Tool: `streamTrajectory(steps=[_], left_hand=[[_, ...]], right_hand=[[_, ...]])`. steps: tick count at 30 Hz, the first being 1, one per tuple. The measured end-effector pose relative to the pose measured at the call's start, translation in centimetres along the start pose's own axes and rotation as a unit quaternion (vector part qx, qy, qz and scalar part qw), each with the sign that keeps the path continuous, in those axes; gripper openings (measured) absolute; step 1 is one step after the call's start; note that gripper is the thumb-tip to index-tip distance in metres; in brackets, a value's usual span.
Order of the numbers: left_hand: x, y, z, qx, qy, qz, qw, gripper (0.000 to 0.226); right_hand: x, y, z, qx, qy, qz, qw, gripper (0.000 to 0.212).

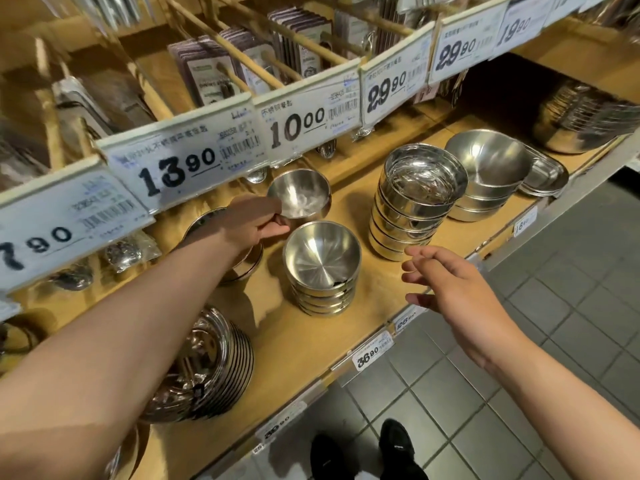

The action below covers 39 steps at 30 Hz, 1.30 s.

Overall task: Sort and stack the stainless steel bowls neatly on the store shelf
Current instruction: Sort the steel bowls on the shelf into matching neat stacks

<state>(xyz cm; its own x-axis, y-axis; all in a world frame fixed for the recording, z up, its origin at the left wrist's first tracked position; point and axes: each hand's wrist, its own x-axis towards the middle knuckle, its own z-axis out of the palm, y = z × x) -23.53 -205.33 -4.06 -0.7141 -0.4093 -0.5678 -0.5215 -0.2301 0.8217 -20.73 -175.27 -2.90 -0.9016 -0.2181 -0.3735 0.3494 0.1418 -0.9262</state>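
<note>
Here the left hand (254, 221) pinches the rim of a single steel bowl (299, 194), tilted just behind a short stack of bowls (322, 268) on the wooden shelf (363, 209). The right hand (446, 282) hovers with fingers spread and holding nothing, near a taller stack (415, 199).

White price tags (180, 168) hang above packaged spoons (119, 252); black shoes (394, 448) stand on grey floor tiles (554, 341).

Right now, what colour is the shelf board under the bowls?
Light yellowish wood shelf board, seen best in the head view.
</note>
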Motion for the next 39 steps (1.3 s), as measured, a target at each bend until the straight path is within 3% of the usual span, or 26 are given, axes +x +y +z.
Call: streamTrajectory(steps=[3, 6, 10, 13, 16, 24, 31, 36, 39], left_hand=[[-1.1, 0.2, -0.6, 0.03, 0.02, -0.014, 0.999, 0.005], [-2.7, 0.6, -1.4, 0.042, 0.048, -0.027, 0.998, 0.017], [-5.6, 0.5, -2.9, 0.032, 0.075, -0.029, 0.996, 0.006], [-8.0, 0.4, -4.0, 0.017, 0.083, -0.023, 0.996, 0.007], [-10.4, 0.3, -5.1, 0.013, 0.113, -0.024, 0.993, 0.024], [-18.7, -2.0, -6.3, -0.011, 0.231, -0.017, 0.973, 0.013], [-25.3, -5.3, -7.5, -0.122, 0.324, 0.02, 0.938, 0.012], [-29.1, -7.4, -9.3, -0.139, 0.35, 0.035, 0.926, 0.016], [-30.5, -8.3, -10.5, -0.168, 0.345, 0.037, 0.923, 0.016]], right_hand=[[-0.1, -0.6, -0.1, -0.002, -0.01, -0.01, 1.0, 0.021], [-0.1, -1.3, 0.1, -0.002, -0.023, -0.018, 1.0, 0.021], [0.2, -2.4, 0.6, 0.001, -0.051, -0.029, 0.998, 0.02], [0.3, -3.2, 0.9, -0.002, -0.09, -0.049, 0.995, 0.019], [0.2, -3.9, 1.2, -0.015, -0.137, -0.065, 0.988, 0.019], [-1.4, -4.3, 2.3, -0.073, -0.262, -0.046, 0.961, 0.017], [-3.0, -2.8, 7.1, -0.101, -0.351, -0.015, 0.931, 0.014], [-2.1, -2.2, 12.2, -0.079, -0.36, 0.011, 0.929, 0.025], [-1.3, -1.6, 15.7, -0.109, -0.347, -0.012, 0.931, 0.02]])
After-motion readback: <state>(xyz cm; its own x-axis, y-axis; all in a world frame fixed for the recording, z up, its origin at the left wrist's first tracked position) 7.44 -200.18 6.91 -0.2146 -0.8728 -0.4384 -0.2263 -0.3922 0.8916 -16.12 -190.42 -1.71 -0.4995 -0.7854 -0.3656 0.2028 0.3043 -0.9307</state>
